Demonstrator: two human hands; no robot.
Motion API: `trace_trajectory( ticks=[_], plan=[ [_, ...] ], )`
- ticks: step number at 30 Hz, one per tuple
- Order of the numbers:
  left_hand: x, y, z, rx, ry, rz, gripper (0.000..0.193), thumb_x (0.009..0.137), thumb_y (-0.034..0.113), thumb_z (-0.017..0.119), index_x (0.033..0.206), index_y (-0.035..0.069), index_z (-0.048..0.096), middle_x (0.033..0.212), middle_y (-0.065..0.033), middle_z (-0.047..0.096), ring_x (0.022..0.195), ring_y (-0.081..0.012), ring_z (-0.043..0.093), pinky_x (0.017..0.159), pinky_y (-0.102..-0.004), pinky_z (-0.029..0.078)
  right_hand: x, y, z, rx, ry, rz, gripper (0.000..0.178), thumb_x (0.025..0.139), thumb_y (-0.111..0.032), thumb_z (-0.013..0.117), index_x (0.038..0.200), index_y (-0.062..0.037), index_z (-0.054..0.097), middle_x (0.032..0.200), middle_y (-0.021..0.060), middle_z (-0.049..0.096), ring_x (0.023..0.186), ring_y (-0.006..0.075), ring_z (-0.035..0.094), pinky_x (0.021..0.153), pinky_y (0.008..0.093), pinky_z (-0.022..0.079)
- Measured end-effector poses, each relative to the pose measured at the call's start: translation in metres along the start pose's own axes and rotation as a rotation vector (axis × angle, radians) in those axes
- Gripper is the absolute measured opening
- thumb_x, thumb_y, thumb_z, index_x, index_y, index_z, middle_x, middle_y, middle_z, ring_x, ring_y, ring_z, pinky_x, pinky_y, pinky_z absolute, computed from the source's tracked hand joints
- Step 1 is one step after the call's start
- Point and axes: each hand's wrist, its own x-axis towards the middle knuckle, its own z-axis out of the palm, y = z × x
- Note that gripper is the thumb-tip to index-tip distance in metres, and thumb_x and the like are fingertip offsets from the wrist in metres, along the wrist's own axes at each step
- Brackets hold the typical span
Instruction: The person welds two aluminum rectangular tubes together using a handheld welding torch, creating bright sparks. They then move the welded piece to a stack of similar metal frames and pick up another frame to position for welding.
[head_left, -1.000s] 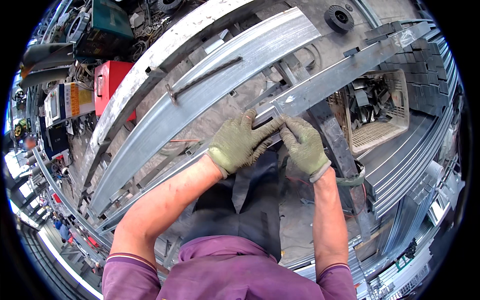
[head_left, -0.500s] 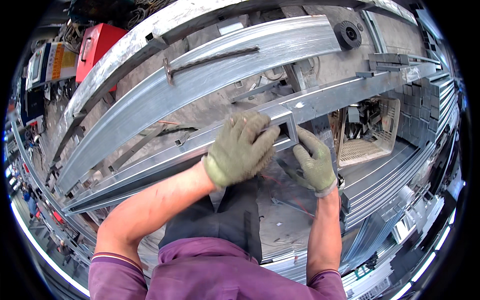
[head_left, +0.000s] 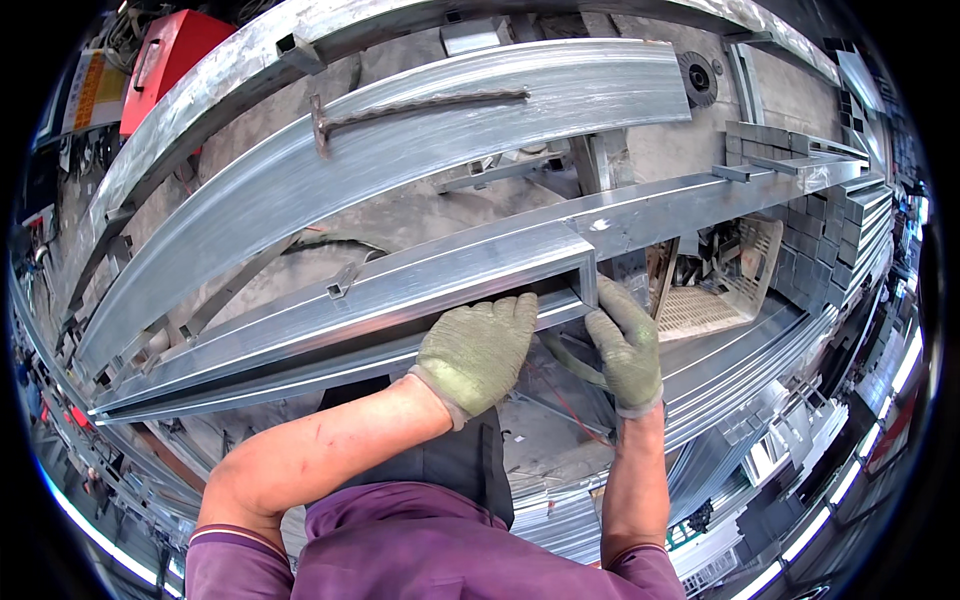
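A long galvanized steel channel (head_left: 440, 268) lies across in front of me, its open slot facing my body. My left hand (head_left: 478, 345), in a green work glove, has its fingers curled over the lower lip of that channel, with the fingertips inside the slot. At the channel's right end, a short upright metal piece (head_left: 588, 280) closes off the slot. My right hand (head_left: 626, 345), gloved alike, grips this end corner with thumb and fingers bent around it. What lies under the fingers is partly hidden.
A wide steel plank (head_left: 560, 85) beyond carries a hammer with a twisted rod handle (head_left: 430, 112). To the right stand a plastic crate (head_left: 715, 315) of metal scraps and stacked steel tubes (head_left: 815, 255). A black ridged disc (head_left: 698, 78) and a red box (head_left: 165, 65) sit farther off.
My left hand has come off the channel's top near its end and moved down and left to the lower lip. The right hand stays at the end corner. The view has shifted slightly.
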Motion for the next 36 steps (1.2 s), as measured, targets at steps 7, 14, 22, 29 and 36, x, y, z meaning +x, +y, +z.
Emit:
trace_trajectory(
  ticks=[7,14,22,29,36],
  plan=[
    [0.000,0.001,0.006,0.076,0.060,0.026,0.048,0.095,0.020,0.068,0.138,0.002,0.062,0.110,-0.0158,0.074,0.090,-0.0321,0.075,0.077,-0.0466,0.059,-0.005,0.012,0.003,0.027,0.034,0.004,0.043,0.098,0.003,0.062,0.141,0.0073,0.068,0.141,0.0244,0.071,0.131,0.0334,0.069,0.113,0.0400,0.051],
    [0.002,0.000,0.003,0.069,0.043,0.012,0.046,0.094,0.020,0.069,0.136,0.002,0.062,0.104,-0.0156,0.074,0.085,-0.0327,0.075,0.076,-0.0469,0.059,-0.002,0.013,0.002,-0.047,0.054,-0.079,0.043,0.098,0.003,0.063,0.140,0.0065,0.069,0.139,0.0251,0.072,0.131,0.0350,0.069,0.113,0.0406,0.052],
    [0.003,0.002,0.000,0.043,0.007,-0.007,0.047,0.096,0.022,0.069,0.138,0.002,0.060,0.108,-0.0180,0.073,0.090,-0.0354,0.075,0.079,-0.0495,0.060,0.002,0.033,-0.007,-0.274,0.013,-0.379,0.041,0.097,-0.002,0.067,0.138,0.0060,0.070,0.135,0.0253,0.073,0.127,0.0361,0.071,0.110,0.0402,0.054],
    [-0.001,0.000,-0.001,0.016,0.344,0.293,0.050,0.093,0.013,0.075,0.140,0.003,0.062,0.128,-0.0160,0.068,0.114,-0.0357,0.069,0.094,-0.0476,0.057,0.001,0.019,-0.005,-0.108,0.060,-0.227,0.038,0.098,-0.006,0.069,0.135,0.0040,0.073,0.132,0.0250,0.075,0.125,0.0362,0.073,0.108,0.0412,0.056],
    [0.002,0.016,-0.038,0.329,0.342,0.270,0.081,0.080,0.035,0.089,0.156,0.036,0.061,0.152,-0.0202,0.051,0.139,-0.0423,0.051,0.114,-0.0573,0.044,0.000,0.030,-0.003,-0.065,0.096,-0.240,0.038,0.100,-0.012,0.069,0.134,0.0034,0.074,0.130,0.0265,0.075,0.121,0.0391,0.074,0.105,0.0431,0.057]
  ],
)
